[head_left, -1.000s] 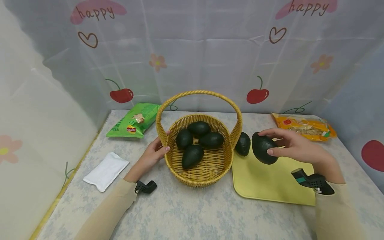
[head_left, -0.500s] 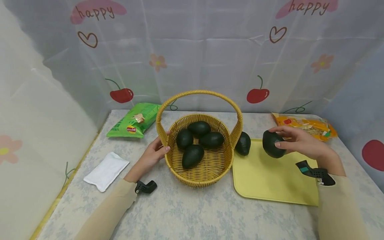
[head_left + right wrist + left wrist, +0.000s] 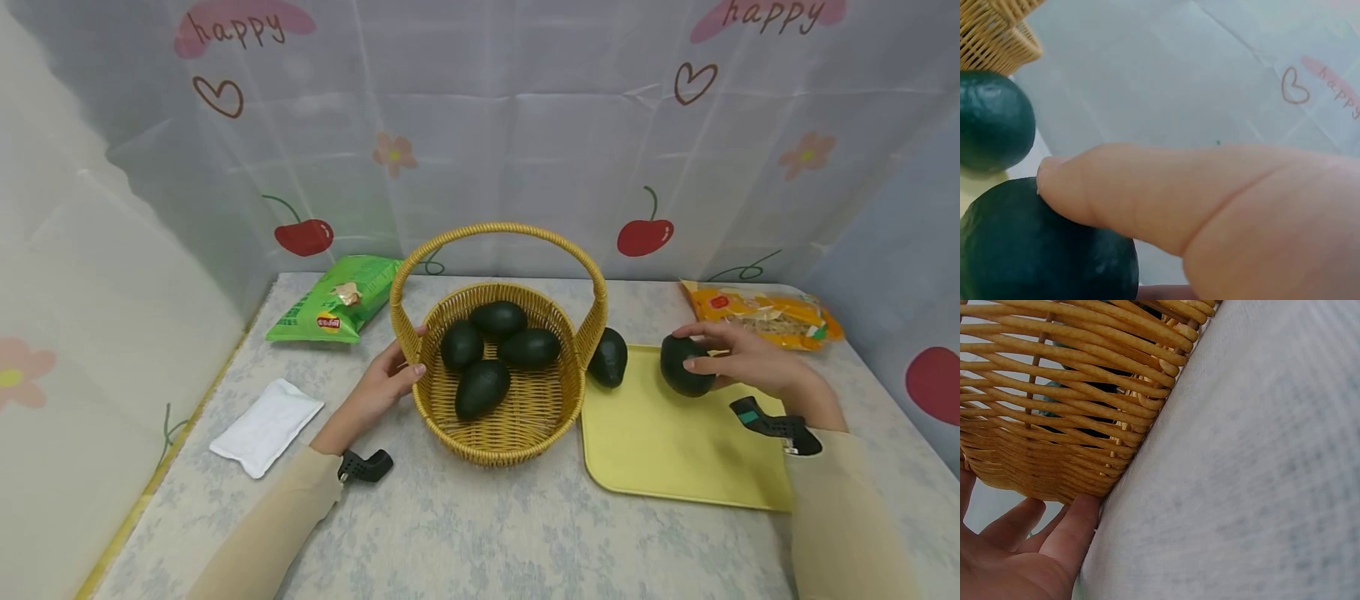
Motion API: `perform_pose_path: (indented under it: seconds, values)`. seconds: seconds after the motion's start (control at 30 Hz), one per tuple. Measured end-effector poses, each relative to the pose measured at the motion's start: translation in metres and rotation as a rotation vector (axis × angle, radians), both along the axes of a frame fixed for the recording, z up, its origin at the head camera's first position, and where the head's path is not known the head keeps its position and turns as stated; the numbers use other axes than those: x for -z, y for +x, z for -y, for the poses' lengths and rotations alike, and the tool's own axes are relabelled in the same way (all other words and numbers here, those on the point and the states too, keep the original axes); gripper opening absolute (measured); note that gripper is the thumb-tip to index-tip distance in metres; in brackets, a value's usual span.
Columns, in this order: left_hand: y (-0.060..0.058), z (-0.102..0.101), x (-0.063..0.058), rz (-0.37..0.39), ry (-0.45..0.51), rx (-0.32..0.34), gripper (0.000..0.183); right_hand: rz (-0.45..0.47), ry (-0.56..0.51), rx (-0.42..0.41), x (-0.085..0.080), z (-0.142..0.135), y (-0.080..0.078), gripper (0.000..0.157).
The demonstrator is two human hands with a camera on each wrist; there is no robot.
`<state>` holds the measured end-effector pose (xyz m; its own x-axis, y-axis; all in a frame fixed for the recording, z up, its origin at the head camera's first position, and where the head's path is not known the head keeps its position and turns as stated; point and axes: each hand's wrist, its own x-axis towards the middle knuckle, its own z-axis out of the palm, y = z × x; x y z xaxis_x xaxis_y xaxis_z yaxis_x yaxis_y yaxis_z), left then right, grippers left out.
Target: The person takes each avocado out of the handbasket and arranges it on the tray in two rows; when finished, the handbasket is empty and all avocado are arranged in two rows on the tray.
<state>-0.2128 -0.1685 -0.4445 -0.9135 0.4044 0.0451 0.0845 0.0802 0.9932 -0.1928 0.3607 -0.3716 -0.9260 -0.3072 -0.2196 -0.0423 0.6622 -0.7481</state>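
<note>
Within my right hand [image 3: 738, 360], a dark green avocado [image 3: 684, 371] is gripped between thumb and fingers, low over the back of a yellow tray [image 3: 675, 450]. In the right wrist view my thumb presses on the avocado's [image 3: 1041, 250] top. A second avocado [image 3: 608, 358] lies at the tray's back left corner, beside the basket. The yellow wicker basket [image 3: 495, 458] stands upright at the centre, its tall handle [image 3: 498, 227] raised, with several avocados [image 3: 482, 390] inside. My left hand [image 3: 378, 385] touches the basket's left side; the left wrist view shows extended fingers against its woven wall [image 3: 1054, 456].
At the back left lies a green chip bag [image 3: 337, 300], with a white packet [image 3: 267, 427] in front of it. An orange food packet [image 3: 761, 317] sits behind my right hand. A printed curtain [image 3: 510, 150] hangs along the table's back edge.
My right hand has carried the avocado to the right, away from the basket, then lowered it slightly over the tray. The left hand and the basket have stayed in place.
</note>
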Motion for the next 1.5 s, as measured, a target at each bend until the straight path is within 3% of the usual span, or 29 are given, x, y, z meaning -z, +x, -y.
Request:
perform_pose_path:
  seconds: [0.4,1.5]
  values:
    - [0.0,0.001,0.001,-0.003,-0.008,0.004,0.065,0.062,0.023,0.009,0.01,-0.002,-0.005,0.06]
    - [0.0,0.0,0.0,0.002,0.001,-0.004,0.064,0.056,0.044,0.03,0.015,-0.003,-0.01,0.063]
